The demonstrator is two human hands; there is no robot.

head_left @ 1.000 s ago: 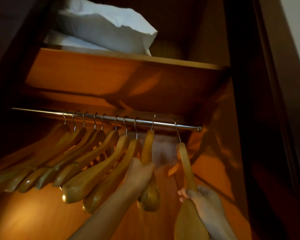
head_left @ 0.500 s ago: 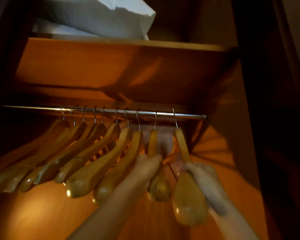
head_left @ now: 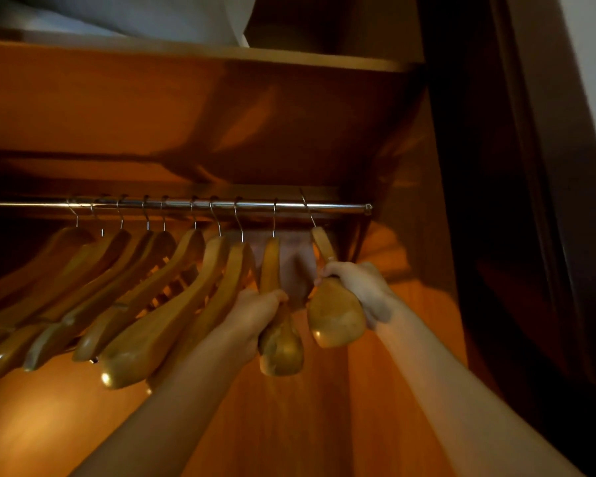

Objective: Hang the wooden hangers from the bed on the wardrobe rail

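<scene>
A: Where the rail (head_left: pixel 338 208) crosses mid-frame, what hangs there?

B: Ten wooden hangers (head_left: pixel 159 325), eight crowded at centre left. The left hand (head_left: pixel 255 315) has its grip clamped round the ninth hanger (head_left: pixel 280 349), its forearm hiding the eighth's lower end. The right hand (head_left: pixel 356 284) has its grip wrapped on the last hanger (head_left: pixel 336 316), near the rail's right end.

A: Around them?

B: A shelf (head_left: pixel 289 58) above carrying white bedding (head_left: pixel 172 18), upper left; the dark wardrobe side (head_left: pixel 468 235) close at right.

A single head-worn view is given, aimed steeply upward into the wardrobe (head_left: pixel 289 425) from just below the rail (head_left: pixel 172 204). The shelf (head_left: pixel 152 115) is framed toward 12 o'clock; the forearms (head_left: pixel 172 407) are seen entering from 6 o'clock, close by.
</scene>
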